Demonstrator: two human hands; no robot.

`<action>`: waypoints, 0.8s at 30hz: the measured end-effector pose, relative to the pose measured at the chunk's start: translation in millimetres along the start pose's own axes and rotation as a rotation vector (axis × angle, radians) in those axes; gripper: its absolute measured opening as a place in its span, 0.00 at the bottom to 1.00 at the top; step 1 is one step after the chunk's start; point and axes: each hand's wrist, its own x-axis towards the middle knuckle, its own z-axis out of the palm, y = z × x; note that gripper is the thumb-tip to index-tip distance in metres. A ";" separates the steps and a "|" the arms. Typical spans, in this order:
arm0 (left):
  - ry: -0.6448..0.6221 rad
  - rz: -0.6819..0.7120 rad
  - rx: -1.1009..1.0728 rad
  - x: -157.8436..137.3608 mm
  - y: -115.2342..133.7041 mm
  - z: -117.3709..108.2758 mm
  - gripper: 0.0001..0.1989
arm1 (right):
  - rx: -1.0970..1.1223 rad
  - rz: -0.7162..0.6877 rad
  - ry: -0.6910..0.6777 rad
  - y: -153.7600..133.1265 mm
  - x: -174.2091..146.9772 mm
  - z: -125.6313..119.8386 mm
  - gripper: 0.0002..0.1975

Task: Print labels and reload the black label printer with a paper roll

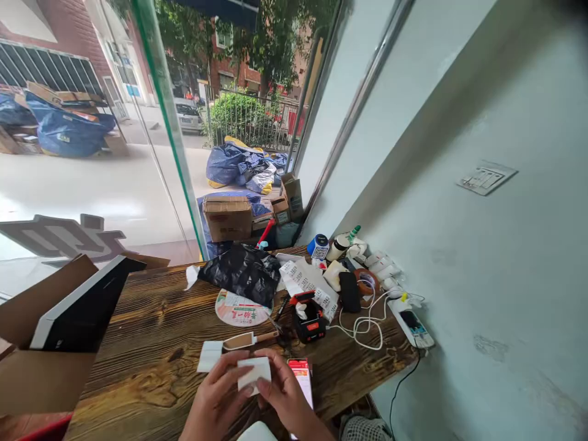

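Observation:
Both hands meet near the table's front edge around a small white piece of paper (pixel 255 373), which looks folded. On its left side, my left hand (pixel 214 392) pinches it with bent fingers. The thumb of my right hand (pixel 285 395) presses its lower right corner, and the other fingers curl behind it. A phone (pixel 301 383) with a lit red and white screen lies just right of my right hand, partly covered by it. Beyond my left hand rests another white paper (pixel 210 356). A rounded white object (pixel 257 432) is cut off at the bottom edge.
A brown-handled tool (pixel 264 337), paper fan (pixel 243 308), black plastic bag (pixel 241 272), black-and-red box (pixel 309 323), label sheet (pixel 305 280) and white cables (pixel 367 321) lie on the wooden table (pixel 142 343). An open carton (pixel 50 383) stands left; a wall (pixel 496 275) rises right.

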 end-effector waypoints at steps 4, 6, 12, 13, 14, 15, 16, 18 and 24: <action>-0.158 -0.289 -0.035 0.8 -5.0 49.1 0.20 | 0.167 0.019 0.026 -2.4 3.5 -50.9 0.34; -0.155 -0.330 0.020 -1.5 -6.2 79.4 0.20 | 0.279 0.086 0.120 5.3 6.6 -70.8 0.30; -0.137 -0.331 0.210 15.9 22.1 171.7 0.16 | 0.457 0.287 0.380 20.2 12.8 -112.7 0.34; -0.188 -0.327 0.176 24.3 25.2 183.7 0.14 | 0.456 0.306 0.435 17.5 14.0 -123.4 0.34; -0.233 -0.354 0.159 33.8 25.4 194.3 0.12 | 0.443 0.316 0.489 13.7 15.5 -136.2 0.34; -0.258 -0.414 0.171 44.2 22.6 203.4 0.11 | 0.417 0.319 0.535 9.3 17.2 -150.7 0.35; -0.267 -0.496 0.208 54.8 16.8 211.3 0.12 | 0.383 0.311 0.576 4.9 19.1 -166.4 0.37; -0.269 -0.654 0.327 75.0 -1.0 223.6 0.19 | 0.291 0.299 0.624 -2.5 23.0 -198.4 0.40; -0.374 -0.687 0.455 108.7 -44.1 243.3 0.33 | 0.085 0.275 0.597 -1.0 29.6 -260.4 0.38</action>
